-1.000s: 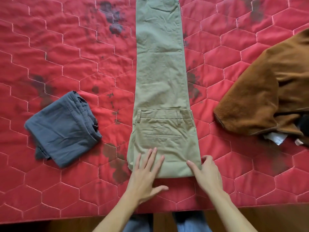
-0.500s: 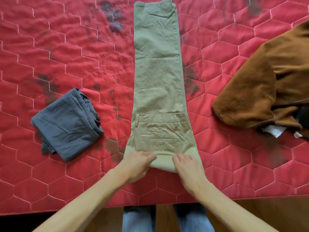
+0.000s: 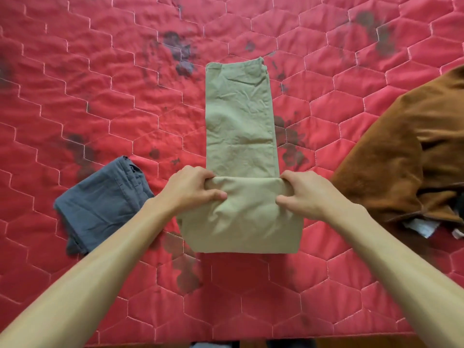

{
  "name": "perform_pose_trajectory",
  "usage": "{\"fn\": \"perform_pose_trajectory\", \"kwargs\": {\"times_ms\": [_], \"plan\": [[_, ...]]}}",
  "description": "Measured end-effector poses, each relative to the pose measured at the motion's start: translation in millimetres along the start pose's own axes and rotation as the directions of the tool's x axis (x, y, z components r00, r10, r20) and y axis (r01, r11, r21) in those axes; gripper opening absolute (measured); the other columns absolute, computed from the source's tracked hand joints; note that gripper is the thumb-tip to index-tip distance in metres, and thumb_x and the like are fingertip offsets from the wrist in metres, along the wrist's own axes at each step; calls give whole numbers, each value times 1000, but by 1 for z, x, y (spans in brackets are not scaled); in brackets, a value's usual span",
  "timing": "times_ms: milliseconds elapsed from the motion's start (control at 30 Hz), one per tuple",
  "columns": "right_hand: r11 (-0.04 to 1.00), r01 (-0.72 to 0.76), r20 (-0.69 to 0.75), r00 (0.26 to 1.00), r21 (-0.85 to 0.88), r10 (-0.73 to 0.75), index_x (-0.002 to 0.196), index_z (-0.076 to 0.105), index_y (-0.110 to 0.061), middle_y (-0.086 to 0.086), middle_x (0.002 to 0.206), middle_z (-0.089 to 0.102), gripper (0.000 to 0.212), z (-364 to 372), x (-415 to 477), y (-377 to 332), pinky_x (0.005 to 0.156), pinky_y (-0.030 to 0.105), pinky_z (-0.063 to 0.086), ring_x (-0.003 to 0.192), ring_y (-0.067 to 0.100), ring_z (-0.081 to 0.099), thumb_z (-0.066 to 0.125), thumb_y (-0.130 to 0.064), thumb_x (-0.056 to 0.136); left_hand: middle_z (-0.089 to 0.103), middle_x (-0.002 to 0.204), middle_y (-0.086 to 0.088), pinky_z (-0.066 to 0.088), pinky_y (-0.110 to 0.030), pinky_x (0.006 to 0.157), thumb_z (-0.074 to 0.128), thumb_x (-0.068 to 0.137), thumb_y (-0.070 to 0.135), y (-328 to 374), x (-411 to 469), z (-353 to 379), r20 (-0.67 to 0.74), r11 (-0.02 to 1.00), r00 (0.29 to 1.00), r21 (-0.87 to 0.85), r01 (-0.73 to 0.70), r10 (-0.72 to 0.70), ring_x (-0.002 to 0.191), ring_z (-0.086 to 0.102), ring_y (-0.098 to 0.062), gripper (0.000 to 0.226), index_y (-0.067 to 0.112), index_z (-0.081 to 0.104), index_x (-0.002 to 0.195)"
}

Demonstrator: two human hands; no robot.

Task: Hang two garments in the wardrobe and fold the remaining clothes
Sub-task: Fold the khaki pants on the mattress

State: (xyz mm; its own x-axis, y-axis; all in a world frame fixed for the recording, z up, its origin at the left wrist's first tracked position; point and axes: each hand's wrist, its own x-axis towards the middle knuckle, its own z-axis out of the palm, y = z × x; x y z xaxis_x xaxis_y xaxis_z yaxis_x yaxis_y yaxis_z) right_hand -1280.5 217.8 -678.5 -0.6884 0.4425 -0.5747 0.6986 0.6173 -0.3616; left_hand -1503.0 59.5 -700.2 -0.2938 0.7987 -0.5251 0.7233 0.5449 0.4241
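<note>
Khaki trousers [image 3: 239,116] lie lengthwise in the middle of the red quilt, legs pointing away from me. Their near end is turned over onto the legs as a thick fold [image 3: 247,217]. My left hand [image 3: 193,190] grips the left end of that fold's far edge, thumb on top. At the right end my right hand [image 3: 305,193] grips the same edge. A folded grey garment [image 3: 100,204] rests to the left of the trousers. A brown fleece garment [image 3: 406,156] lies crumpled at the right.
The red quilted cover [image 3: 100,84] with dark stains spreads across the whole surface; its near edge [image 3: 226,341] runs along the bottom. White labels [image 3: 421,226] stick out under the brown garment.
Both hands took hold of the trousers' near end and carried it away from me, folding the pocket section over the legs. The view also shifted forward.
</note>
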Motion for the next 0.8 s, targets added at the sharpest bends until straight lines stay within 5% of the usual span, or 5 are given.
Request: {"fn": "perform_pose_trajectory", "kwargs": {"times_ms": [200,333,433,567,800], "plan": [[1000,-19,-300,954,-1,18,104,65,-7,13,101,65,20,35,77,19,84,45,46,98,37,60,53,-21,96,73,90,-8,45,-39,73,67,89,41,-13,67,23,-302,994,950,60,96,-73,92,65,-34,26,16,72,87],[993,17,-633,769,-116,-87,115,64,-9,10,120,63,32,56,87,9,98,41,36,115,31,55,64,-4,84,69,98,-9,42,-43,90,63,91,12,-12,75,47,-601,996,799,86,35,24,93,63,-34,7,11,70,94],[987,109,-607,778,-121,-160,120,63,-9,11,139,56,31,87,66,-8,107,42,33,129,31,51,58,-12,89,63,124,-13,34,-54,110,53,97,19,-5,53,77,-632,992,767,119,-43,110,120,56,-31,25,8,66,115],[983,116,-433,886,-144,-168,142,52,-8,11,158,38,48,138,33,-17,118,44,27,147,25,33,48,-25,97,42,153,-18,26,-60,115,45,98,29,-13,12,126,-460,965,855,211,-154,237,145,36,-35,46,10,58,138],[984,50,-266,959,-169,-95,157,23,-8,9,166,13,69,149,78,-1,122,47,18,154,21,8,39,-39,96,21,164,-13,19,-60,118,39,97,46,-32,49,142,-316,935,919,333,-125,235,152,18,-30,65,16,32,155]]}}
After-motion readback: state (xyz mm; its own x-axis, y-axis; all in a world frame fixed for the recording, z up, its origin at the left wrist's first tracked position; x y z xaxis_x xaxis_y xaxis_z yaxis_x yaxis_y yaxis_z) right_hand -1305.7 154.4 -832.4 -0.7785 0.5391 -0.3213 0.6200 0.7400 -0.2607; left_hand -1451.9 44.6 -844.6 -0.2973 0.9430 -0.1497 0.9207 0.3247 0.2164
